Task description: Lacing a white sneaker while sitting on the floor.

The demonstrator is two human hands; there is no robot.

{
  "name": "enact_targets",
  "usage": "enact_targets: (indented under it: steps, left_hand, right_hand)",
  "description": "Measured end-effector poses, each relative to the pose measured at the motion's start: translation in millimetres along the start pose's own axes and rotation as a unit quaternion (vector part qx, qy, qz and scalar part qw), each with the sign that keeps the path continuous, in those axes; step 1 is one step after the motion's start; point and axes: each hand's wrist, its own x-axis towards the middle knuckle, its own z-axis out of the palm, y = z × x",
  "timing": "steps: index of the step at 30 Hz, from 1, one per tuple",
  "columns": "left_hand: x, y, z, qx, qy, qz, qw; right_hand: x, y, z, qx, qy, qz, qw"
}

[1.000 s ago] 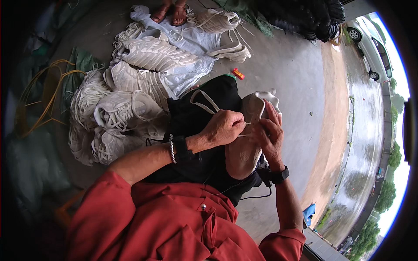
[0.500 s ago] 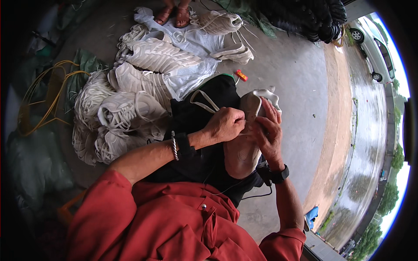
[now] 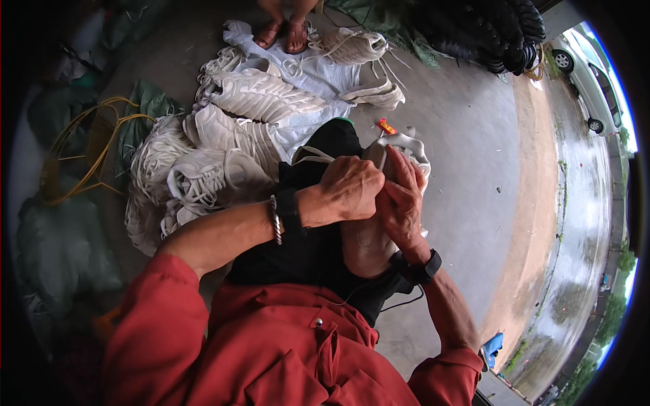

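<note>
A pale beige and white shoe (image 3: 365, 249) lies across my black-clad lap, toe toward me, its padded collar at the far end. My left hand (image 3: 349, 191) is closed in a fist against the shoe's left side. From behind it a white shoelace (image 3: 313, 155) loops out over the dark cloth; the fingertips pinching it are hidden. My right hand (image 3: 404, 203) grips the shoe's right side, its fingers stretched along the upper toward the collar and its thumb side close to my left knuckles. The middle of the shoe is covered by both hands.
White shoes (image 3: 261, 95) and a bundle of white laces (image 3: 157, 150) lie heaped to the left on a white plastic sheet (image 3: 311, 125). Beyond stand a person's sandalled feet (image 3: 296, 35). A red wrapper (image 3: 386, 126) is on the floor. Yellow wire (image 3: 101, 145) coils at far left.
My left hand has shifted right, closer to my right hand, and the lace loop has drawn lower and flatter. The whole view has swung slightly.
</note>
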Motion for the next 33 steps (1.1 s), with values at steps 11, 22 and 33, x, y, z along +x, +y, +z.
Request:
enact_targets:
  steps: [11, 22, 33]
  left_hand:
    - [-29, -22, 7, -0.223, 0.076, -0.100, 0.967]
    - [-15, -1, -19, 0.056, 0.208, 0.077, 0.974]
    - [-12, -36, -19, 0.026, 0.094, 0.184, 0.978]
  right_hand:
    - [2, -3, 0, 0.036, -0.022, 0.003, 0.999]
    - [18, -10, -8, -0.048, -0.060, -0.050, 0.996]
    - [35, -3, -4, -0.041, -0.115, -0.028, 0.992]
